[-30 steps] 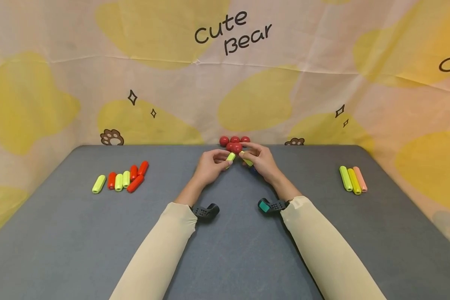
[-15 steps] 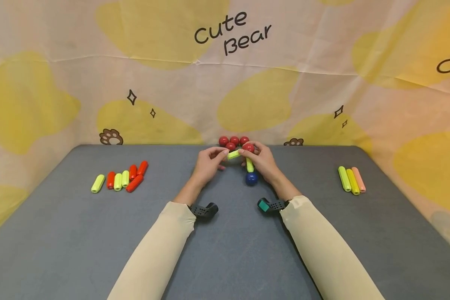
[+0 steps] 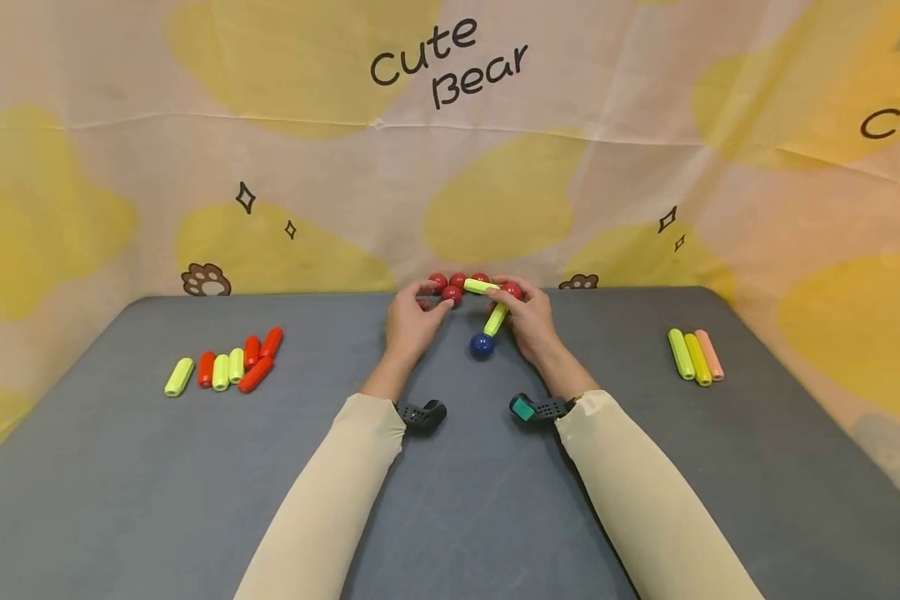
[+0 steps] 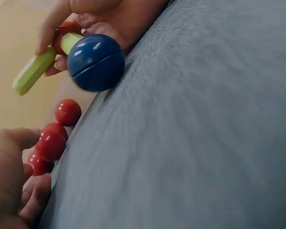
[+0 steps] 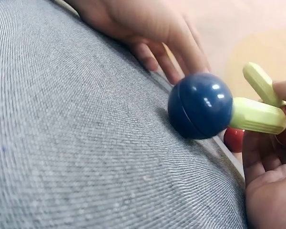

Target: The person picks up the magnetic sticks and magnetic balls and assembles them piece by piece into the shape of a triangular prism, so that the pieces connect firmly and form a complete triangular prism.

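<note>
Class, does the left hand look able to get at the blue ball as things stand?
Probably yes: in the head view, only table shows between the left hand and the blue ball. The right hand, which holds a red ball, is on the other side.

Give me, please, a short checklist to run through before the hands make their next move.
1. Held red ball gripped by the right hand: ok.
2. Lower stick meeting the blue ball: ok.
3. Upper stick fitted with a ball at its outer end: not ok, that end is bare.
4. Left hand positioned at the loose red balls: ok, its fingers are right beside them.
5. Left hand firmly holding one of them: cannot tell, the contact is unclear.
6. Spare sticks lying on both sides of the table: ok.
</note>
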A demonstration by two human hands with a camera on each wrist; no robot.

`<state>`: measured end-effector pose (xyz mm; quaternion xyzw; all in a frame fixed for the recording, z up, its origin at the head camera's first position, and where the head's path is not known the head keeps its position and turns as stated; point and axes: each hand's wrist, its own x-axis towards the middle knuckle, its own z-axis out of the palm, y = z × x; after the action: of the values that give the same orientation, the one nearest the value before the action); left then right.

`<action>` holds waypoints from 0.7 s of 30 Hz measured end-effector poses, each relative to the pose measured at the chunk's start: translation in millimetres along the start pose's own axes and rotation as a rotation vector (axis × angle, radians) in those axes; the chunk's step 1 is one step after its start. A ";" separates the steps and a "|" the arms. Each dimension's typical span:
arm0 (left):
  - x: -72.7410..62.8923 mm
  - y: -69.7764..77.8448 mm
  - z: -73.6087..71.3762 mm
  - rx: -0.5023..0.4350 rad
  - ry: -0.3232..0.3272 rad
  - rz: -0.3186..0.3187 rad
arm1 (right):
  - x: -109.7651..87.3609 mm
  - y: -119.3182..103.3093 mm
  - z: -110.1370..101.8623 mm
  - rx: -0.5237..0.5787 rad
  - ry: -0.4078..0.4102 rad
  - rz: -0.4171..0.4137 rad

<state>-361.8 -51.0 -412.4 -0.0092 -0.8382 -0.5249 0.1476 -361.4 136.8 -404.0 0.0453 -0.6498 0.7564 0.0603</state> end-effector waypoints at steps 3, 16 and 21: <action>7.5 0.5 7.7 0.111 -0.016 0.065 | -1.3 1.4 -1.4 0.009 0.025 0.002; 11.6 0.2 8.3 0.127 -0.090 0.069 | -0.8 4.9 1.2 -0.126 0.070 -0.023; 11.7 -2.9 3.1 -0.012 -0.074 0.079 | 0.5 8.3 6.0 -0.218 0.093 -0.036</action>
<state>-374.2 -51.2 -413.2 -0.0623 -0.8388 -0.5232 0.1371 -363.2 129.6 -411.1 0.0148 -0.7239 0.6812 0.1084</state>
